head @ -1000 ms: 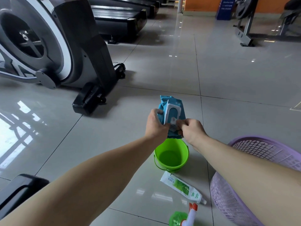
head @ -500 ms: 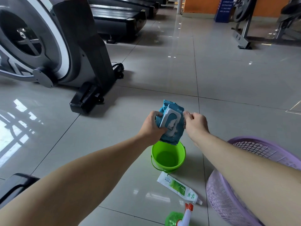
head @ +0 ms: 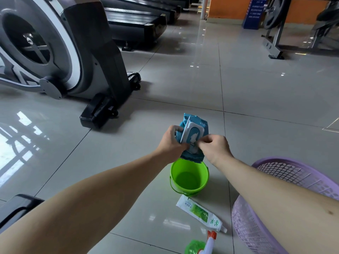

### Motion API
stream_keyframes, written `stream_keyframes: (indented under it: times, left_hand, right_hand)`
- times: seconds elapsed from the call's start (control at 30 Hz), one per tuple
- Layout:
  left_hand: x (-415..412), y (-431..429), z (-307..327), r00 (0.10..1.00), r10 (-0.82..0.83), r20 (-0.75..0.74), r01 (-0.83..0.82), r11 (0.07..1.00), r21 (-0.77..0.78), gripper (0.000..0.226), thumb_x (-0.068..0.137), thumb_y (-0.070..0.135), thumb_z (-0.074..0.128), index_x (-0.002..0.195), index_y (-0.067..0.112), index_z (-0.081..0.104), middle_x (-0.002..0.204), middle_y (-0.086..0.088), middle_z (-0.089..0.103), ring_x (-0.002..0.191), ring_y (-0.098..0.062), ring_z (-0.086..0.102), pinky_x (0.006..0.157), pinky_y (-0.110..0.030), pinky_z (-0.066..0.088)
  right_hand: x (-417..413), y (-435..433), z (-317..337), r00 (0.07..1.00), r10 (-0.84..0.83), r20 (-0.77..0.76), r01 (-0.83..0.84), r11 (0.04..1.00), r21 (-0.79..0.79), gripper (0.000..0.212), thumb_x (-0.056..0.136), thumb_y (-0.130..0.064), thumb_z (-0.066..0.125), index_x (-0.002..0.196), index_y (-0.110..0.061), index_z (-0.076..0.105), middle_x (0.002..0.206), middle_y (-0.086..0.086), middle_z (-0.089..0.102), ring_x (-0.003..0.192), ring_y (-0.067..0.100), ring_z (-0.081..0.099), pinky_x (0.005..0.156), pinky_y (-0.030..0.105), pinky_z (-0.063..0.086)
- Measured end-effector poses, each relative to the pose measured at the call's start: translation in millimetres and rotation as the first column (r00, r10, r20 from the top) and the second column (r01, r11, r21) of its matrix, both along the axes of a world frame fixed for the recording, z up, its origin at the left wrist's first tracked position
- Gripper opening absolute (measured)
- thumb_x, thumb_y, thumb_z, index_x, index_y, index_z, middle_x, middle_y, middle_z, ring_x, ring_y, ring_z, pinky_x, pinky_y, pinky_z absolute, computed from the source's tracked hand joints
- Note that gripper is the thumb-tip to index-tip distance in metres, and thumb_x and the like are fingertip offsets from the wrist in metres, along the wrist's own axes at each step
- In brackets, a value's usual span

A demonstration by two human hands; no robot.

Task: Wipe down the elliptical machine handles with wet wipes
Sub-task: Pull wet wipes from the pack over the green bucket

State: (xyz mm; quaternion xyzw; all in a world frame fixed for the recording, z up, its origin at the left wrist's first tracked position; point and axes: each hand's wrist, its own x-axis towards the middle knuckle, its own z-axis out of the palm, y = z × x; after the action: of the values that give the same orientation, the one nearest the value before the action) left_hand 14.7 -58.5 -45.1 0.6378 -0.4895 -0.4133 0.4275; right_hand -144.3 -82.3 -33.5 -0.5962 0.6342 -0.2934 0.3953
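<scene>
Above the green bucket (head: 189, 177), out in front of me, I hold the pack of wipes (head: 195, 154) in the air with both arms stretched forward. My left hand (head: 169, 142) is wrapped round its left edge, fingers curled behind it. My right hand (head: 215, 147) is curled, with thumb and forefinger pinched together at the pack's opening; whether they have a wipe I cannot tell. The pack is blue, standing on end and a bit crumpled, and its white lid (head: 184, 132) is flipped open toward my left hand. On the glossy grey tile floor (head: 183, 79) below lie a white and green tube (head: 200, 213) and a spray bottle (head: 201, 247). A purple basket (head: 245, 235) is at my right. The elliptical machine (head: 88, 43) stands well apart on the left, with treadmills (head: 137, 21) behind it.
</scene>
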Motion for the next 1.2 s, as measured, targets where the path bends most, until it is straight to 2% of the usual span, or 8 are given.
stream_keyframes:
  times: [0.17, 0.43, 0.53, 0.7, 0.83, 0.97, 1.1, 1.2]
  left_hand:
    - [-3, 1, 1, 1.000, -0.009, 0.026, 0.009, 1.000, -0.024, 0.055, 0.076, 0.000, 0.081, 0.120, 0.019, 0.054, 0.109, -0.007, 0.062, 0.088, -0.022, 0.067, 0.059, -0.027, 0.059]
    - [-5, 0, 0, 1.000, 0.021, 0.023, -0.020, 1.000, -0.019, 0.056, 0.074, 0.005, 0.081, 0.119, 0.023, 0.053, 0.108, -0.006, 0.063, 0.090, -0.023, 0.068, 0.064, -0.032, 0.062]
    - [-10, 0, 0, 0.999, 0.049, -0.002, -0.049, 0.999, -0.014, 0.052, 0.078, 0.007, 0.080, 0.118, 0.023, 0.051, 0.104, 0.000, 0.061, 0.088, -0.017, 0.065, 0.063, -0.026, 0.060]
    - [-12, 0, 3, 0.993, 0.107, -0.052, -0.107, 0.994, -0.012, 0.051, 0.083, 0.008, 0.079, 0.122, 0.018, 0.048, 0.101, 0.004, 0.056, 0.083, -0.006, 0.059, 0.052, -0.010, 0.049]
    - [-8, 0, 4, 0.993, 0.110, -0.039, -0.111, 0.994, -0.012, 0.050, 0.083, 0.010, 0.079, 0.121, 0.020, 0.048, 0.105, 0.001, 0.058, 0.085, -0.007, 0.060, 0.052, -0.009, 0.049]
    - [-6, 1, 5, 0.992, 0.113, -0.053, -0.113, 0.994, 0.011, 0.052, 0.082, 0.011, 0.080, 0.122, 0.021, 0.048, 0.109, -0.002, 0.061, 0.089, -0.010, 0.063, 0.058, -0.016, 0.054]
    - [1, 2, 11, 0.981, 0.133, -0.143, -0.131, 0.991, 0.021, 0.054, 0.082, 0.006, 0.080, 0.124, 0.018, 0.049, 0.102, 0.004, 0.059, 0.083, -0.007, 0.063, 0.052, -0.011, 0.051]
    - [5, 1, 18, 0.977, 0.133, -0.169, -0.134, 0.991, 0.005, 0.051, 0.084, 0.002, 0.077, 0.126, 0.016, 0.050, 0.104, 0.002, 0.058, 0.080, -0.006, 0.062, 0.049, -0.011, 0.050]
  right_hand:
    - [2, -2, 3, 0.995, -0.063, 0.073, 0.066, 0.997, -0.048, 0.012, 0.090, -0.030, 0.072, 0.084, -0.019, 0.075, 0.085, -0.006, 0.072, 0.085, 0.016, 0.065, 0.070, 0.028, 0.050]
    - [2, -5, 4, 0.989, -0.088, 0.120, 0.094, 0.994, -0.047, 0.016, 0.093, -0.017, 0.071, 0.080, -0.026, 0.075, 0.089, -0.001, 0.075, 0.088, 0.020, 0.069, 0.066, 0.026, 0.053]
    - [5, -7, 5, 0.977, -0.168, 0.130, 0.181, 0.979, -0.096, 0.013, 0.091, -0.018, 0.071, 0.080, -0.021, 0.078, 0.087, 0.001, 0.075, 0.087, 0.023, 0.070, 0.068, 0.029, 0.057]
    - [8, -13, 14, 0.969, -0.190, 0.155, 0.220, 0.954, -0.205, 0.016, 0.095, -0.019, 0.071, 0.079, -0.020, 0.074, 0.081, -0.003, 0.071, 0.082, 0.018, 0.065, 0.060, 0.020, 0.045]
    - [11, -18, 20, 0.958, -0.195, 0.210, 0.244, 0.939, -0.244, 0.022, 0.099, -0.019, 0.065, 0.078, -0.021, 0.068, 0.077, 0.000, 0.069, 0.075, 0.017, 0.062, 0.059, 0.020, 0.043]
    - [19, -25, 33, 0.920, -0.248, 0.302, 0.336, 0.898, -0.285, 0.018, 0.105, -0.020, 0.052, 0.090, -0.017, 0.061, 0.089, 0.006, 0.074, 0.079, 0.027, 0.069, 0.072, 0.039, 0.060]
    - [27, -25, 42, 0.893, -0.219, 0.392, 0.351, 0.886, -0.302, 0.013, 0.106, -0.027, 0.045, 0.095, -0.023, 0.051, 0.091, 0.005, 0.074, 0.078, 0.031, 0.069, 0.078, 0.048, 0.060]
    - [25, -16, 32, 0.944, -0.173, 0.280, 0.240, 0.944, -0.225, 0.017, 0.100, -0.037, 0.063, 0.110, -0.025, 0.056, 0.101, -0.001, 0.068, 0.093, 0.023, 0.066, 0.078, 0.033, 0.051]
